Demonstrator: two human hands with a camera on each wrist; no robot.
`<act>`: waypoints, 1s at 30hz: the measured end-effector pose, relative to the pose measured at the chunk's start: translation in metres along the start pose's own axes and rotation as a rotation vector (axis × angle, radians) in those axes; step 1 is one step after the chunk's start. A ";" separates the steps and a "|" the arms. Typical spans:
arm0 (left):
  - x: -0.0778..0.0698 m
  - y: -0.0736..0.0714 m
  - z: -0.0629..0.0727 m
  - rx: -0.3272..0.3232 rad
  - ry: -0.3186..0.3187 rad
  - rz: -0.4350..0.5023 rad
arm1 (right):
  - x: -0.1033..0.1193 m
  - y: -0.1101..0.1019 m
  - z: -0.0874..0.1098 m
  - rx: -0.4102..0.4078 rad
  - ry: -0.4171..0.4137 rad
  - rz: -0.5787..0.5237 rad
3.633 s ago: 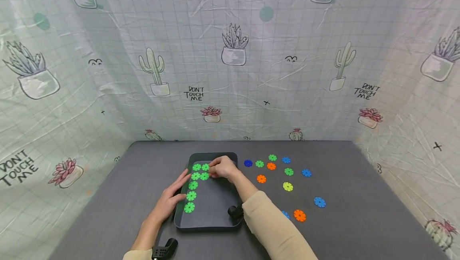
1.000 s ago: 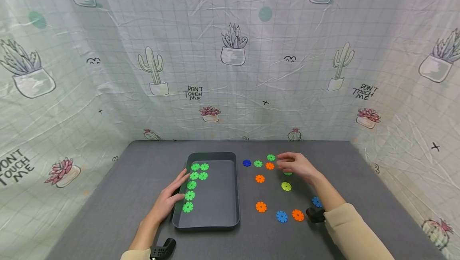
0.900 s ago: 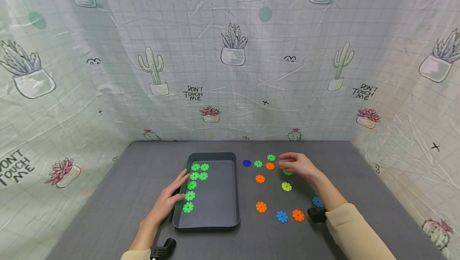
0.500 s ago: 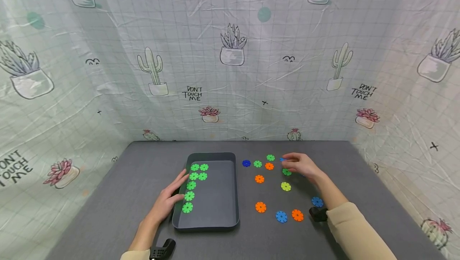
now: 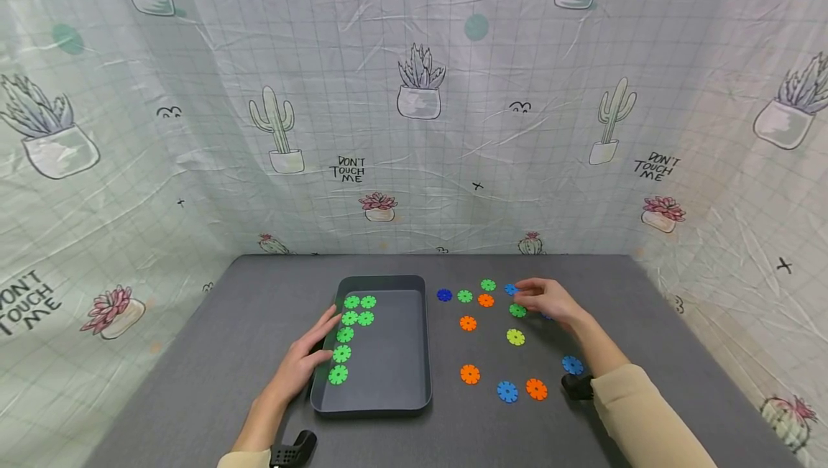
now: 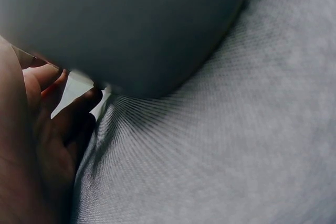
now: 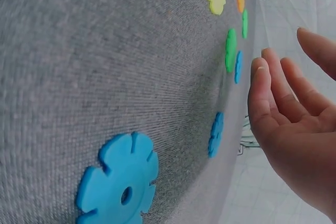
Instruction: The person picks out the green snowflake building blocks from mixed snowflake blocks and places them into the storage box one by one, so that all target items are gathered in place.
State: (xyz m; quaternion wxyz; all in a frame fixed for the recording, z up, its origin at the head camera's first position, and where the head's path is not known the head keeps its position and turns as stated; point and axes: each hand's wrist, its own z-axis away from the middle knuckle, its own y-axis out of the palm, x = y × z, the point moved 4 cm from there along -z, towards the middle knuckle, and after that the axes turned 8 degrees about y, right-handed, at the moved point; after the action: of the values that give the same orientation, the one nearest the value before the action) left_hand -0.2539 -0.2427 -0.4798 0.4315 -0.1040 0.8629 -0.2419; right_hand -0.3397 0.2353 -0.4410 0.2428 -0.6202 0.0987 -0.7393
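My left hand (image 5: 304, 360) rests against the left rim of a dark tray (image 5: 388, 360), fingers fairly straight along it. Seen from the left wrist, the tray's dark outer side (image 6: 131, 30) fills the upper left, beside the fingers (image 6: 60, 124). Inside the tray, several green notched discs (image 5: 345, 334) form a column on the left, with two more beginning a second column. Over the scattered discs, my right hand (image 5: 550, 301) hovers with loosely bent fingers and nothing between them. Nearest its fingertips are a partly covered blue disc (image 5: 510, 289) and a green disc (image 5: 517, 310).
Right of the tray lie a dark blue disc (image 5: 444, 295), a yellow disc (image 5: 515, 337), orange discs (image 5: 470, 374), more green discs (image 5: 465, 296) and blue discs (image 5: 507, 392). A patterned curtain (image 5: 414, 166) hangs behind the grey table (image 5: 194, 382).
My right hand has gone from the tray's upper part to the loose discs at the right, then drifted slightly rightward, uncovering some of a blue disc. The left hand stays at the rim.
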 end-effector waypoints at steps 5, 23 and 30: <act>0.000 0.000 0.000 -0.001 0.002 0.008 | -0.002 0.000 -0.001 -0.001 0.002 0.033; 0.005 0.001 0.000 0.004 -0.016 0.015 | -0.010 0.003 -0.003 0.004 0.040 0.064; 0.004 0.001 0.000 0.002 -0.017 0.013 | -0.012 0.005 -0.006 -0.015 -0.001 0.077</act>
State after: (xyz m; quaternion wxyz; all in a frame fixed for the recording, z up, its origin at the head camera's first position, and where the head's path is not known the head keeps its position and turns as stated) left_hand -0.2565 -0.2437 -0.4834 0.4404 -0.1001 0.8595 -0.2392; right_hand -0.3426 0.2363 -0.4551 0.2661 -0.6180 0.1280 -0.7286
